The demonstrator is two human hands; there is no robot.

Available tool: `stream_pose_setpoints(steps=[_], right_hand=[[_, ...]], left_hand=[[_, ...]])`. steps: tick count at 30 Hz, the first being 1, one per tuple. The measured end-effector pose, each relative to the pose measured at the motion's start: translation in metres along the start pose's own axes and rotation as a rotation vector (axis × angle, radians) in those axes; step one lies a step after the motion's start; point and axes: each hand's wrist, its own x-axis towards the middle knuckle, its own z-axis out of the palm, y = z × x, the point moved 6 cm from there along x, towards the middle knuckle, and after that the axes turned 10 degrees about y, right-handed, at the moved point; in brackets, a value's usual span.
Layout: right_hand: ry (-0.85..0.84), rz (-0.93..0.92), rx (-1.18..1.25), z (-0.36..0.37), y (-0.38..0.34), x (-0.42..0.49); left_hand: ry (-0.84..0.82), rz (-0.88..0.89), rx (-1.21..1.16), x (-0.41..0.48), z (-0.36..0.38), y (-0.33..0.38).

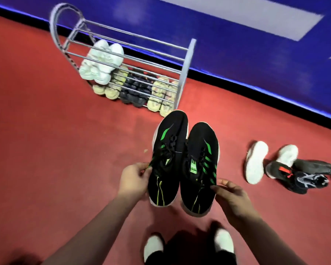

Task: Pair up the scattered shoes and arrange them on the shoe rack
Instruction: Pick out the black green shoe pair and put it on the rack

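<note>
The person stands on a smooth red floor, holding a pair of black knit sneakers side by side, toes pointing away. The left hand has its fingers curled around the outer edge of the left black sneaker, pinching near the laces. The right hand grips the outer heel side of the right black sneaker, fingers closed on the fabric. Both shoes have bright green stripes across the upper, thin yellow-green lines running toward the heel, black laces and pale thick soles showing at the edges. The two shoes touch along their inner sides.

Farther away and to the left stands the shoe rack, made of thin shiny metal rods with a rounded hoop at its left end and a flat upright at its right. A pair of chunky white sneakers sits on an upper tier. Along the bottom row lie a beige pair, a dark pair and another beige pair, side by side.

On the floor to the right, well apart from the rack, lie white-soled shoes tipped over, and dark grey sock-like shoes with a red mark, piled loosely together. A blue wall panel runs behind.
</note>
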Motion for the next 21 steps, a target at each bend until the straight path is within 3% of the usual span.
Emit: stream_pose_setpoints(steps=[4, 9, 21], right_hand=[[-0.103, 0.043, -0.070, 0.101, -0.005, -0.009], [-0.134, 0.049, -0.162, 0.179, -0.029, 0.009], [-0.130, 0.100, -0.289, 0.299, -0.052, 0.102]], left_hand=[[0.101, -0.023, -0.017, 0.026, -0.091, -0.010], [0.159, -0.073, -0.105, 0.078, -0.148, -0.011], [0.101, -0.189, -0.060, 0.243, -0.169, -0.031]])
